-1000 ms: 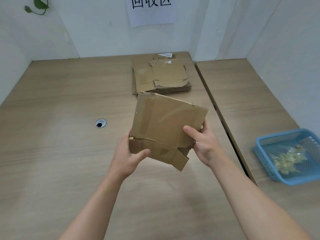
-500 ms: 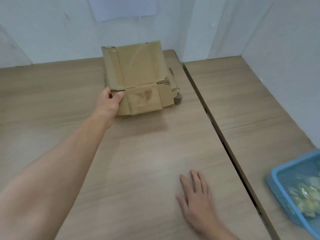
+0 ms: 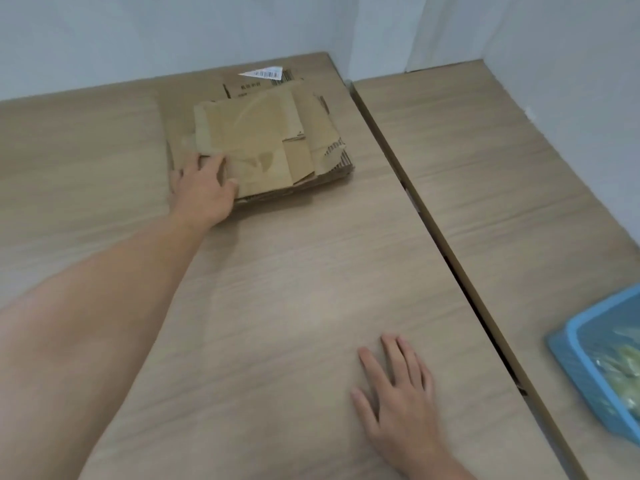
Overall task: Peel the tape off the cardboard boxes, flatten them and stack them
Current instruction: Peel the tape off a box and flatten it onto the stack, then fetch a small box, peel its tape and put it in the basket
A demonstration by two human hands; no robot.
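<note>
Now: left arm stretched forward across table point(image 3: 277, 289). Left hand point(image 3: 202, 188) palm down on near-left corner of top flattened box point(image 3: 249, 133), fingers fairly straight, thumb lying on cardboard, nothing clasped. Top flattened box lies flat on stack of flattened boxes point(image 3: 325, 147), far side of table by wall. Right hand point(image 3: 398, 386) flat on bare tabletop, fingers spread, holding nothing, well apart from stack. White barcode label point(image 3: 265, 73) at stack's far edge; dark print beside it too blurred to read. Blue basket point(image 3: 585, 372) at right edge.
</note>
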